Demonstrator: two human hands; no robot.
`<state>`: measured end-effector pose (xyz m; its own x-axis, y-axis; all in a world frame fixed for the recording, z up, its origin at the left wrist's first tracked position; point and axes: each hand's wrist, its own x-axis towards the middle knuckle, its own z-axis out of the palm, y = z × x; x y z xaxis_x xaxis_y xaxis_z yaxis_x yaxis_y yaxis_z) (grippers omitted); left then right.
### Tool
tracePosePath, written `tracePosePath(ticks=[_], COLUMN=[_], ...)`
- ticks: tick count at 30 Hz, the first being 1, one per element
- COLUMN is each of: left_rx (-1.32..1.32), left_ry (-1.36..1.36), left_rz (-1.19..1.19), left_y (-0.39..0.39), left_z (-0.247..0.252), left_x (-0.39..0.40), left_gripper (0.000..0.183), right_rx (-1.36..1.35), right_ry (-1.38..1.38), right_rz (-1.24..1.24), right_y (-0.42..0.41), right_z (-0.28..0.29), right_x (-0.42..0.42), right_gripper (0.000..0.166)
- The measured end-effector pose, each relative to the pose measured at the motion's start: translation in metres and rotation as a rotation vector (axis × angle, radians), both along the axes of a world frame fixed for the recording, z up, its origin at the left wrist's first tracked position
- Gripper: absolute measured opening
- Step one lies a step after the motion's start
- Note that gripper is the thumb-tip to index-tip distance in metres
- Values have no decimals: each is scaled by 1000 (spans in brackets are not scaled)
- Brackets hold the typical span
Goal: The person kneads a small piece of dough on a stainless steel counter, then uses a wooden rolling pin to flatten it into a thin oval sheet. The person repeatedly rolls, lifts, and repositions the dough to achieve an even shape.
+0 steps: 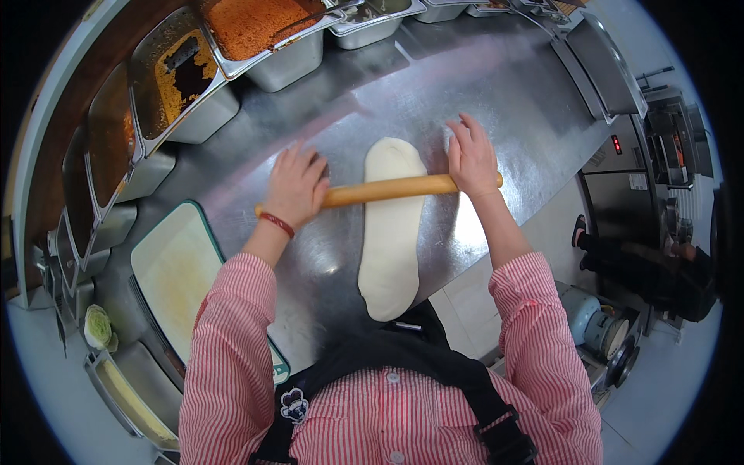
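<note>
A long oval slab of pale dough (392, 250) lies on the stainless steel worktop (317, 273), its near end at the edge by my body. Across its upper part rests a wooden rolling pin (395, 189), tilted slightly up to the right. My left hand (296, 186) lies over the pin's left part, palm down, fingers spread and pointing away from me. Over the pin near its right end is my right hand (472, 154), its fingers loosely extended. Both palms touch the pin, and neither hand's fingers wrap around it. The undersides of both hands are hidden.
Steel food pans, one with red-orange seasoning (256, 26), line the worktop's far and left sides. A white cutting board with a green rim (174, 264) lies at left, near a cut cabbage (99, 328). Another person in dark clothes (645, 273) is at far right, near a gas cylinder (581, 311).
</note>
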<state>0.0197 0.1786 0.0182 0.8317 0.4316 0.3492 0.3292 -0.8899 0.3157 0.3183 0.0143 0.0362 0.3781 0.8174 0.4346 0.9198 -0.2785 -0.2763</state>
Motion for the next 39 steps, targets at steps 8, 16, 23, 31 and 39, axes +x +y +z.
tracePosePath(ticks=[8,16,23,31,39], left_rx=[-12,83,159,-25,20], left_ry=[75,89,49,29,24], left_rz=[390,6,238,146,197], left_y=[-56,24,22,14,80], left_z=[6,-8,17,3,-6], left_x=[-10,26,53,45,98], left_gripper=[34,37,38,34,32], right_rx=[59,3,9,-69,67], right_ry=[-119,33,16,7,-144], right_rz=[-307,-131,-162,-116,-95], right_y=[-51,-5,15,-5,60], right_z=[-7,-30,-2,-19,-18], right_x=[-68,-1,-3,4,63], right_gripper=[32,32,31,31,34])
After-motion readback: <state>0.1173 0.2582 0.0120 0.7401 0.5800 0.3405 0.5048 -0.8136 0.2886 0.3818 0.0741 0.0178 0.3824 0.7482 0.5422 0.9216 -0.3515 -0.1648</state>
